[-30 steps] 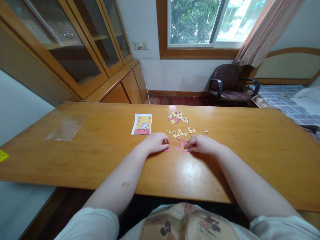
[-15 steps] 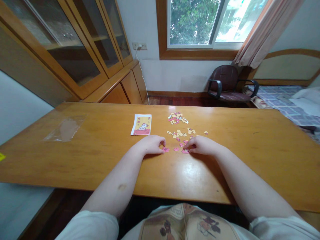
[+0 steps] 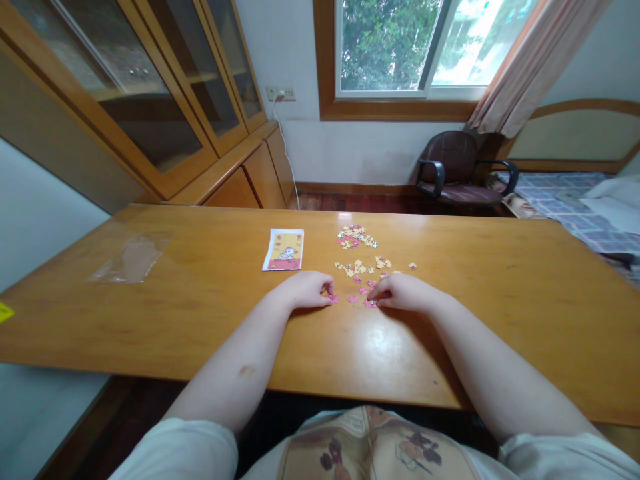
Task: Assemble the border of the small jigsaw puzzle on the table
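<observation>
My left hand (image 3: 311,289) rests on the table with thumb and fingers closed on a pink jigsaw puzzle piece (image 3: 334,299). Across from it, my right hand (image 3: 404,291) has its fingertips closed on pink puzzle pieces (image 3: 369,303) that seem to be joined. Between the hands lies a single pink piece (image 3: 353,299), with a few more pink ones just behind it. Farther back are loose yellow pieces (image 3: 357,268), and behind those a mixed pile (image 3: 354,236) of pink and yellow pieces. Fingertips partly cover the pieces they touch.
A picture card (image 3: 284,251) with a white animal on yellow and pink lies behind my left hand. A clear plastic bag (image 3: 131,259) is on the left of the wooden table (image 3: 210,293). One yellow piece (image 3: 413,266) sits apart at right. Beyond stand a chair (image 3: 453,167) and a cabinet.
My left hand has shifted slightly to the right, and its fingers now cover more of the pink piece. The right hand stays almost where it was.
</observation>
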The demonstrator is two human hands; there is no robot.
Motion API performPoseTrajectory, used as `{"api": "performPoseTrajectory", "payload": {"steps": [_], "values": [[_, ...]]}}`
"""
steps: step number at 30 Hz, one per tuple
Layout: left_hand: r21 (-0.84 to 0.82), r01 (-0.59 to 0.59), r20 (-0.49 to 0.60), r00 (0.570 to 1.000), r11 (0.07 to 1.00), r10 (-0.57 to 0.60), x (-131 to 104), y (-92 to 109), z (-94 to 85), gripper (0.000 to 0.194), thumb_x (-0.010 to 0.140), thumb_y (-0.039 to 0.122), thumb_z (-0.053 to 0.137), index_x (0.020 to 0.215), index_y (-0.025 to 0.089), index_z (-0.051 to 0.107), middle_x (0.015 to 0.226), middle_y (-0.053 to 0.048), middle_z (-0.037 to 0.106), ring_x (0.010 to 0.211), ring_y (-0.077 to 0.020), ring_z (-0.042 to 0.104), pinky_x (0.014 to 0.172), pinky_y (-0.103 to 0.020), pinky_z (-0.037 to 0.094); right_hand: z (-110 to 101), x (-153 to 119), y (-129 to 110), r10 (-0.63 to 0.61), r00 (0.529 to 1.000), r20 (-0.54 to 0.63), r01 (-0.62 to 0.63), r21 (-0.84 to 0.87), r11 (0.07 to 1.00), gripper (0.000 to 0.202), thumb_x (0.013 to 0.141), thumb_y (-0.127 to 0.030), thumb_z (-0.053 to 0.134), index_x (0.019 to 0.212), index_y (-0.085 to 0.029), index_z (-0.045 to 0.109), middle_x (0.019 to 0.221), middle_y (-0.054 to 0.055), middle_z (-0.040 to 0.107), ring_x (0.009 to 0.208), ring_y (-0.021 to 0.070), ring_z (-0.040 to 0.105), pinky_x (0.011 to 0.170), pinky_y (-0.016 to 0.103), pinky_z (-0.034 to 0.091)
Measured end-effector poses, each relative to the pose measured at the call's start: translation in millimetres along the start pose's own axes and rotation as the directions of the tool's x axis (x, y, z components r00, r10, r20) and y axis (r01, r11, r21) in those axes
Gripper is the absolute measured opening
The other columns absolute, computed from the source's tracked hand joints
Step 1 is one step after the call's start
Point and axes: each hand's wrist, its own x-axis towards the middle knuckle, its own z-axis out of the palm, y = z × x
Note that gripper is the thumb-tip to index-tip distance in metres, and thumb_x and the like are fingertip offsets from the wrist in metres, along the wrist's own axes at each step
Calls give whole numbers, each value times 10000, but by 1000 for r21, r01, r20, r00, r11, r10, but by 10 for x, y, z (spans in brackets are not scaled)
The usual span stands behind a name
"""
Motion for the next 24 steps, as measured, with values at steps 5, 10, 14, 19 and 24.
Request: {"api": "performPoseTrajectory", "payload": {"steps": [5, 10, 14, 19, 24], "values": [[-4, -13, -23, 1000, 1000, 13, 14, -16, 9, 210, 727, 363, 588, 866, 220, 650, 771, 1, 636, 657, -141, 554, 552, -239, 343, -7, -14, -42, 17, 1000, -7, -18, -30, 999, 275, 744, -286, 611, 985, -250, 740, 906, 26, 725, 754, 172, 633, 671, 255, 444], [8, -11, -59, 998, 1000, 12, 68, -46, 67, 218, 756, 376, 585, 893, 217, 645, 805, -7, 650, 684, -147, 573, 564, -234, 353, 4, -13, -101, 39, 999, -5, -39, -84, 996, 249, 722, -312, 628, 941, -248, 727, 781, 9, 696, 666, 153, 587, 591, 244, 390], [22, -23, -86, 996, 999, 25, 87, -49, 90, 231, 776, 384, 585, 930, 223, 645, 815, -7, 653, 713, -154, 579, 590, -234, 368, 35, -10, -156, 8, 1000, 3, -8, -141, 990, 205, 735, -353, 622, 875, -233, 710, 717, 11, 664, 621, 145, 553, 558, 244, 352], [20, -76, -108, 991, 997, 78, 58, 5, 63, 218, 805, 352, 564, 953, 218, 652, 814, -9, 656, 717, -147, 584, 606, -232, 378, 98, 12, -221, -23, 1000, 14, 25, -151, 988, 192, 748, -356, 624, 880, -241, 703, 757, 12, 675, 652, 145, 566, 580, 241, 355], [82, -220, -66, 972, 972, 226, 0, 156, 57, 186, 832, 291, 527, 905, 240, 691, 882, -12, 689, 809, -163, 607, 710, -254, 416, 143, 20, -268, -5, 1000, -30, 0, -162, 987, 256, 749, -429, 652, 928, -255, 711, 835, 27, 701, 726, 171, 606, 612, 248, 381]]}}
